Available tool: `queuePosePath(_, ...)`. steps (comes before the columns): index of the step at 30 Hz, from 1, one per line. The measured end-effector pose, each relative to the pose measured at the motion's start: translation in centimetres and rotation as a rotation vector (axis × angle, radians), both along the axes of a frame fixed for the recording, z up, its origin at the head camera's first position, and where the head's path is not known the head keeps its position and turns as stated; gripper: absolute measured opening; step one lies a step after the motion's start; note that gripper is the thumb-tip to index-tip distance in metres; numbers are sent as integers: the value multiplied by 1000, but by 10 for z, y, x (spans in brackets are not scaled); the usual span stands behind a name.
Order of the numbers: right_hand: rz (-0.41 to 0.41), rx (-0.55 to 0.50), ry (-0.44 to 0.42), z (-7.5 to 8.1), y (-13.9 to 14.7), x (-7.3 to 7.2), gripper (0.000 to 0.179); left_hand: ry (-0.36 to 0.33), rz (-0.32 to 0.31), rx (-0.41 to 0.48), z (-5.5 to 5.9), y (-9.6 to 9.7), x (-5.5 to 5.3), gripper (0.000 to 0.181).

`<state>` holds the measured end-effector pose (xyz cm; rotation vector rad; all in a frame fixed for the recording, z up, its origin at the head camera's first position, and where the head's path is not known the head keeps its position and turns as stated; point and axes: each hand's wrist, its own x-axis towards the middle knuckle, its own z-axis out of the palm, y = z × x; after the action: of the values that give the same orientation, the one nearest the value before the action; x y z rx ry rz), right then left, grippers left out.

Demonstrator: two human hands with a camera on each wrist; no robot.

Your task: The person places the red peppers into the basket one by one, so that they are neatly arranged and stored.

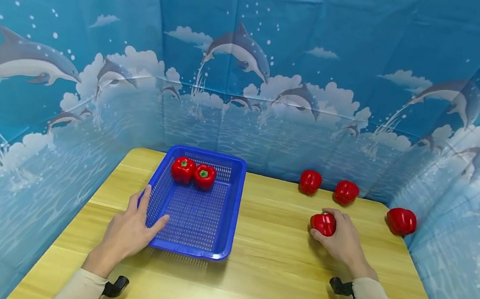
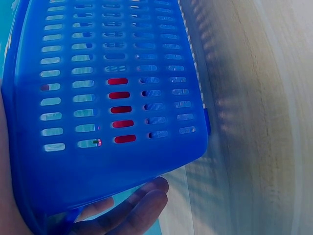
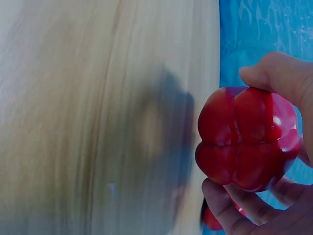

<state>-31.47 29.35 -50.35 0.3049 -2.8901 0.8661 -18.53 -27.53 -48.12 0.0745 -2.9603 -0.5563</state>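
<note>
My right hand [image 1: 344, 241] grips a red bell pepper [image 1: 323, 224] between thumb and fingers. In the right wrist view its lobed underside faces the camera, raised off the table with a shadow beside it. At the left, my left hand [image 1: 128, 230] holds the near left corner of a blue plastic basket [image 1: 231, 211], the thumb over the rim and the fingers along the outer side. Two red bell peppers with green stems, one on the left [image 1: 183, 169] and one on the right [image 1: 204, 177], sit at the basket's far end. Red shows through its slots in the left wrist view.
Beyond my right hand, two red bell peppers, one nearer the basket [image 1: 310, 182] and another [image 1: 346, 192], lie along the table's back edge. A third pepper [image 1: 401, 221] lies at the right edge. A dolphin-print curtain [image 1: 234, 127] surrounds the wooden table [image 1: 264, 291].
</note>
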Motion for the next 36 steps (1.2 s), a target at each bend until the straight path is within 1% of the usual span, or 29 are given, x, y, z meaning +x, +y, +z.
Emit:
queuePosePath(6,3,-9,15,3,-6,2,81,-14,3,11,-4,2,1,111)
queuePosePath(13,19,-16,39,12,-16,1,79,-8,3,15,-2,4,-2,112)
queuePosePath(18,41,-19,45,14,-22,2,77,1,3,7,-1,4,-3,112)
queuePosePath(27,55,-33,52,18,-30,2,75,22,-2,-8,1,4,-3,111)
queuePosePath(36,76,-49,57,20,-41,2,73,4,5,-7,0,1,-1,111)
